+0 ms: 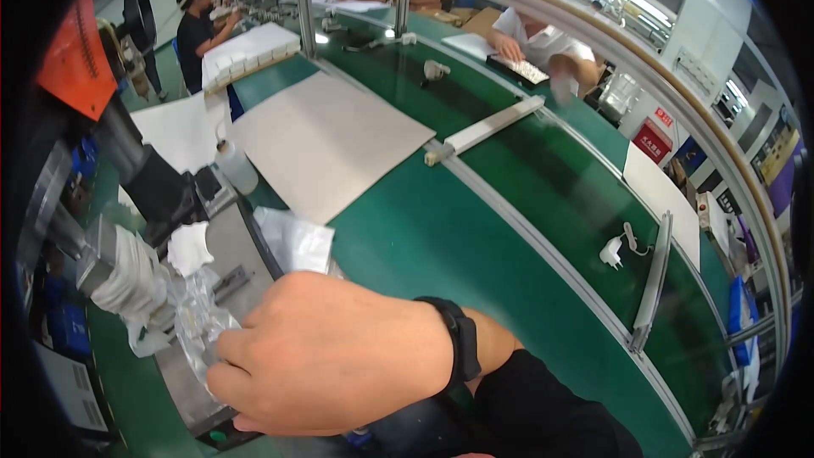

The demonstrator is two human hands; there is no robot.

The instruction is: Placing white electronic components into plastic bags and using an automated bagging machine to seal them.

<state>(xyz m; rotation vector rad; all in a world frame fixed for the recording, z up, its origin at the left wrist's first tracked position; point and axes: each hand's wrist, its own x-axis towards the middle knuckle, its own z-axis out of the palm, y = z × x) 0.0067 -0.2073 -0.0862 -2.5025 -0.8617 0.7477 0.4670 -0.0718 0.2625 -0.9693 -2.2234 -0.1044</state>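
My right hand point(331, 356), with a black band on its wrist, reaches in from the lower right over the metal base point(246, 246) of a bench machine. Its fingers are curled closed and turned down, and what they hold, if anything, is hidden behind the knuckles. Crumpled clear plastic film point(197, 314) lies on the base right beside the fingertips. Above that film is the machine's head point(127, 276), wrapped in whitish material. A folded white pad point(190, 248) sits behind the film. My left hand does not show.
A clear plastic bag point(297, 242) and a white bottle point(236, 168) stand near the machine. Beyond lies a large pale sheet point(331, 144). To the right runs a green conveyor belt point(551, 178) carrying a white plug adapter point(612, 252), with metal rails around it. Co-workers sit farther off.
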